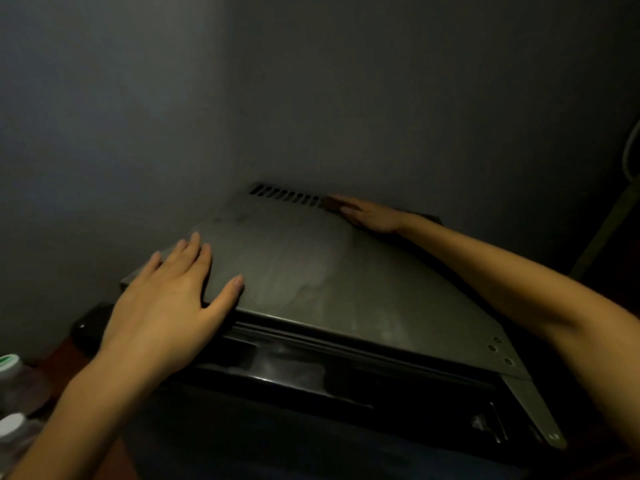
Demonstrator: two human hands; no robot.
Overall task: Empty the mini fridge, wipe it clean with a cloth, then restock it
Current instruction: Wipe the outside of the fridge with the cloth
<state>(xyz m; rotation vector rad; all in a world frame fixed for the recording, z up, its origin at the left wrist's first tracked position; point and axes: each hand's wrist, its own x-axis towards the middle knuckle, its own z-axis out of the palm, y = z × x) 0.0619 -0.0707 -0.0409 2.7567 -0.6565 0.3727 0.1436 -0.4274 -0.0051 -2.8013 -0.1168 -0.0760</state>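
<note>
Dim light fills the room, so colours read grey. At the near left edge stand two capped bottles, one cap green and white. The fridge sits just right of them, seen from above, its dark door front nearest and a metal hinge bracket at the near right corner. The left hand lies flat on the top's near left corner, fingers spread and thumb out. Farther back, the right hand rests along the far edge with fingers straight, tips beside the vent slots; a brownish patch at the fingertips is too dark to identify. Behind rises a plain wall, with a pale cable far right.
</note>
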